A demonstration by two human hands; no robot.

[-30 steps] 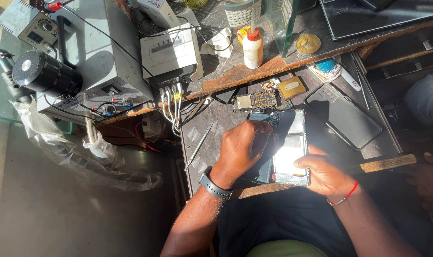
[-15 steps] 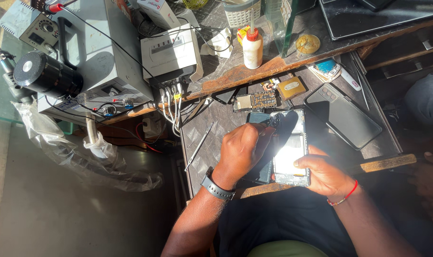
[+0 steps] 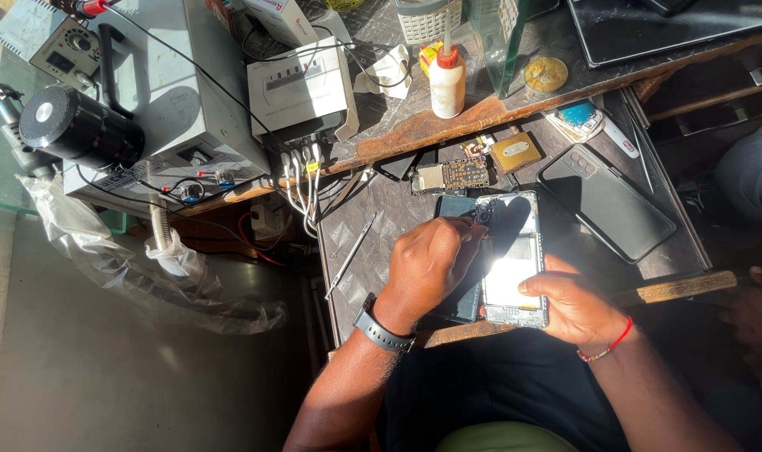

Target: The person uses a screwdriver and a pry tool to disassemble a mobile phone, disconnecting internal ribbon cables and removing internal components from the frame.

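Two hands on an opened phone (image 3: 511, 259) at the front edge of the grey worktop (image 3: 373, 276)

Left hand (image 3: 431, 264) is curled down over the phone's upper left corner, fingers bunched together, possibly pinching a small tool, hard to tell in the glare; right hand (image 3: 574, 305) grips the lower right edge, thumb pressed on the frame. Just behind sit a bare circuit board (image 3: 452, 176) and a small gold square part (image 3: 515, 152); a dark back cover (image 3: 607, 201) lies to the right, a white bottle with red cap (image 3: 447, 79) on the shelf
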